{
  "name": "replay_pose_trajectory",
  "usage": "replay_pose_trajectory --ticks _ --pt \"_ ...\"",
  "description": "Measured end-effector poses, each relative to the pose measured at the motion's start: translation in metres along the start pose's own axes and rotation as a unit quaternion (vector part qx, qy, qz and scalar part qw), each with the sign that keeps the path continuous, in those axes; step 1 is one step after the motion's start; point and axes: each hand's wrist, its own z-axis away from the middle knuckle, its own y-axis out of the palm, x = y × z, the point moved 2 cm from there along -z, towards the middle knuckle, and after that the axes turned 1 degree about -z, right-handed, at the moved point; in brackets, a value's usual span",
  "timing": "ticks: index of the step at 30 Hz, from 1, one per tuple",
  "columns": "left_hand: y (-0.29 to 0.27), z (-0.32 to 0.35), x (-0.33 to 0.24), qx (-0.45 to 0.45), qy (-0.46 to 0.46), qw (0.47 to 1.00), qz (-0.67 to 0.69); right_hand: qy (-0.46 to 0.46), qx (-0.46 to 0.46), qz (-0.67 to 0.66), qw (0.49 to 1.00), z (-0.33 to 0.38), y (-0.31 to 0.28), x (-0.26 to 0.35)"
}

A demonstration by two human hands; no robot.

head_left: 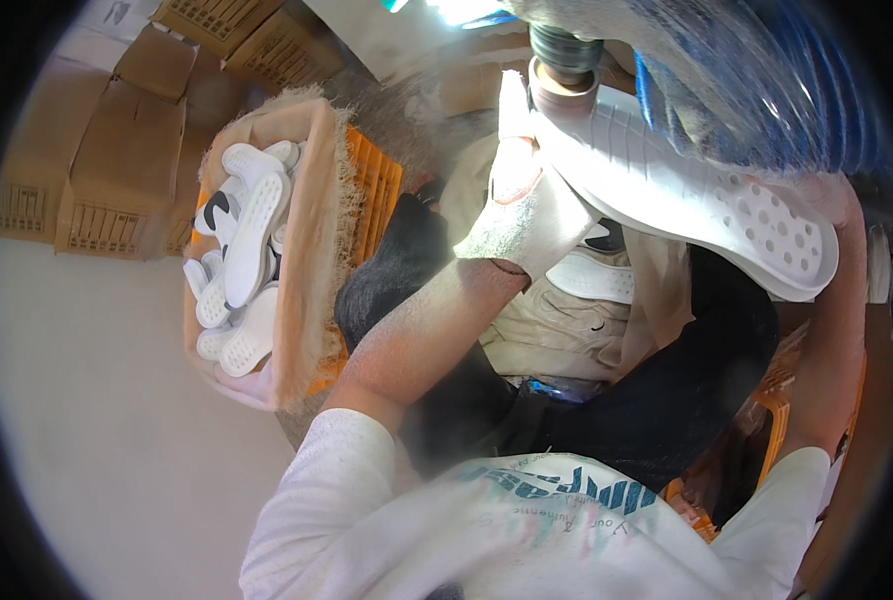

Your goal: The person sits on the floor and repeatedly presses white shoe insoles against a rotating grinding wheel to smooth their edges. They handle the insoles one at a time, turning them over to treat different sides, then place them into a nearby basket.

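Work on a single piece, in mid-course: I hold one long white moulded shoe sole (681,185) aslant before me, its far end at a dark-grey ribbed cylindrical machine head (566,50). Glare and overlap obscure whether the two touch. My left hand (528,195), wrapped in off-white fabric, is closed on the sole's left edge, one finger extended upward beside the machine; the fingers beneath are hidden. My right hand (834,200) lies at the perforated end, mostly behind it, so I cannot tell how tightly it grips.

I judge this piece unfinished. Further white soles (256,240) lie heaped in an orange plastic crate lined with frayed peach cloth (311,200) at my left, and another white sole (591,276) rests on beige cloth (556,335) in my lap; which are done and which are left, the view does not establish.

The held sole shows round holes across its broad near end, fine transverse grooves farther along, and a smooth, raised sidewall.
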Motion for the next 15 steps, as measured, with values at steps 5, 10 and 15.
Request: replay_pose_trajectory --ticks 5,10,15 --pt "-0.002 0.005 0.002 -0.004 -0.003 1.000 -0.024 0.037 -0.014 -0.049 0.998 0.012 0.005 0.002" --pt "0.000 0.001 -0.003 -0.004 0.004 1.000 -0.023 0.061 0.012 -0.147 0.987 0.015 0.016 -0.009" --pt "0.002 -0.008 -0.005 -0.005 0.010 1.000 -0.012 0.018 0.093 -0.218 0.971 0.024 0.030 -0.009"
